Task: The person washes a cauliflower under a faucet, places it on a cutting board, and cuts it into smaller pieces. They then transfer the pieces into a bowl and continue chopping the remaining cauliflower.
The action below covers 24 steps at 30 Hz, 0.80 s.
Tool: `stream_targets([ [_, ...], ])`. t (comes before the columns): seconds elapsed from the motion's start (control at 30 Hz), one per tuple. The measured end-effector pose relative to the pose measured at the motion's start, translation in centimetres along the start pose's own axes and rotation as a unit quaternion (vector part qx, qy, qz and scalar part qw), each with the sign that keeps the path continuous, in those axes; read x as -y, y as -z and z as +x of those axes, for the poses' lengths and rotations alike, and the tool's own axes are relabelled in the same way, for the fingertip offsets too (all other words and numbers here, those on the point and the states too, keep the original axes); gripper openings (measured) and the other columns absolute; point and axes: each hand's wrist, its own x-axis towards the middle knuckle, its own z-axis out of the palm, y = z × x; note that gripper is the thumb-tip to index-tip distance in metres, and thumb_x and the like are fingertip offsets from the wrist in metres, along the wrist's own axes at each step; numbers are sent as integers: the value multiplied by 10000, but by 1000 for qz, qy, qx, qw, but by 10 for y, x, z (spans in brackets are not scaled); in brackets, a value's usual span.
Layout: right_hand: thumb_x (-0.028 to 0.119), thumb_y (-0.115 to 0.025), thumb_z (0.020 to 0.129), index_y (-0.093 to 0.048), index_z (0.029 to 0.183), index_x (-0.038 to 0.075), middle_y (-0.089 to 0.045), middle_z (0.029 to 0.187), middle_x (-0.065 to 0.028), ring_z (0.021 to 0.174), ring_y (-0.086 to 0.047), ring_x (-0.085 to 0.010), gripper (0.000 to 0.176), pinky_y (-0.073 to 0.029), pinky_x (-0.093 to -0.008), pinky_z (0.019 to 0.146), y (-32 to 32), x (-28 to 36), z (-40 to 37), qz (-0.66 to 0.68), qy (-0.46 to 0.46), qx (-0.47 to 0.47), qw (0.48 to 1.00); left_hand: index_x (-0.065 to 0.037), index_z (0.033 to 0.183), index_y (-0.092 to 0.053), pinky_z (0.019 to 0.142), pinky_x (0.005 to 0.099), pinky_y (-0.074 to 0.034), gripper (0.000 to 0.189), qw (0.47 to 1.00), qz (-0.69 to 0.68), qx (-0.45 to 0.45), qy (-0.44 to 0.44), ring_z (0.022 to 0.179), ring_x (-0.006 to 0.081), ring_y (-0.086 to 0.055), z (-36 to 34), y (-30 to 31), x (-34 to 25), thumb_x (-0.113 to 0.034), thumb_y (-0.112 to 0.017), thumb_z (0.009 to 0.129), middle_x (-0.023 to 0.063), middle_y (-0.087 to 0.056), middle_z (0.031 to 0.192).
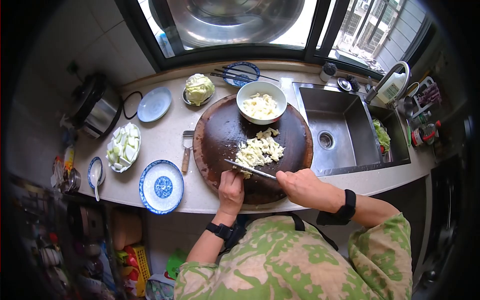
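Note:
My right hand (306,189) is closed round the handle of a kitchen knife (254,170), its blade pointing left across the near part of a round dark wooden chopping board (215,125). My left hand (231,193) is curled at the near side of the blade, its fingertips against a bit of pale yellow food (246,174) that the knife partly hides. Just beyond the blade lies a loose pile of chopped pale yellow pieces (261,149). On the board's far edge stands a white bowl (242,111) holding more such pieces.
Left of the board are a peeler (186,159), a blue-patterned plate (148,185), a bowl of cut pale-green vegetable (123,147), a light-blue plate (154,104) and a cabbage (199,89). Chopsticks (235,76) lie across a plate behind. A steel sink (335,115) is on the right.

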Motion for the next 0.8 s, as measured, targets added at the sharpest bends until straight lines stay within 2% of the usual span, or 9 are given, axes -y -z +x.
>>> stream_targets([
  [0.1, 28, -541, 766, -476, 874, -4, -625, 716, -155, 635, -648, -316, 130, -491, -408, 509, -14, -4, 4, 0, -15, 27, 1000, 12, 795, -577, 692, 400, -481, 133, 1000, 18, 17, 16, 820, 324, -544, 0, 0, 0, 74, -592, 678, 142, -528, 836],
  [0.27, 37, -538, 779, -474, 871, 19, -618, 748, -151, 641, -631, -319, 114, -476, -422, 507, -23, -9, -12, 41, -14, -54, 998, 15, 813, -583, 720, 414, -470, 116, 999, -11, -15, 45, 841, 329, -550, 4, -1, -9, 68, -598, 711, 147, -536, 882],
  [0.37, 23, -532, 783, -477, 878, 31, -605, 761, -139, 645, -626, -315, 111, -471, -414, 502, -20, -16, -32, 37, -79, -114, 990, 17, 810, -568, 733, 400, -461, 71, 976, -93, 6, 195, 840, 334, -551, 17, -4, -11, 56, -587, 753, 154, -529, 925],
  [0.47, 3, -530, 780, -478, 871, 36, -585, 748, -124, 629, -625, -300, 110, -474, -400, 495, -11, -34, -44, -43, -97, -170, 980, 14, 786, -550, 729, 394, -463, 55, 966, -112, 19, 231, 840, 327, -548, 31, -18, -10, 42, -584, 753, 154, -521, 906],
  [0.6, -11, -536, 762, -487, 865, 31, -575, 737, -122, 578, -622, -291, 122, -481, -383, 476, -15, -62, -45, -110, -146, -154, 971, 12, 819, -525, 725, 396, -461, 94, 948, -134, 27, 286, 854, 307, -547, 41, -14, -18, 38, -559, 735, 144, -517, 898],
  [0.67, -3, -543, 764, -493, 872, 29, -575, 736, -124, 566, -620, -292, 123, -480, -379, 469, -25, -73, -42, -113, -149, -153, 970, 8, 915, -528, 811, 411, -455, 195, 947, -115, 49, 294, 962, 323, -536, 35, -18, -11, 10, -574, 726, 160, -535, 994],
  [0.73, 12, -554, 767, -496, 871, 33, -577, 738, -121, 572, -621, -293, 121, -483, -388, 476, -30, -73, -36, -114, -142, -165, 969, -2, 1058, -512, 945, 438, -409, 356, 980, -44, 3, 194, 1103, 370, -485, 33, -21, -10, -42, -610, 719, 195, -522, 1147],
  [0.77, 12, -554, 767, -496, 871, 33, -577, 738, -121, 572, -621, -293, 121, -483, -388, 476, -31, -69, -33, -111, -143, -165, 969, -8, 1240, -447, 1067, 466, -306, 584, 978, -60, 54, 195, 1255, 414, -379, 32, -21, -9, -140, -678, 721, 235, -431, 1323],
  [0.8, 26, -557, 784, -497, 875, 34, -575, 739, -123, 576, -623, -293, 110, -483, -389, 477, -31, -62, -30, -99, -132, -156, 974, -8, 1240, -447, 1067, 466, -306, 584, 978, -59, 56, 194, 1255, 414, -379, 31, -25, -11, -140, -678, 721, 235, -431, 1323],
])
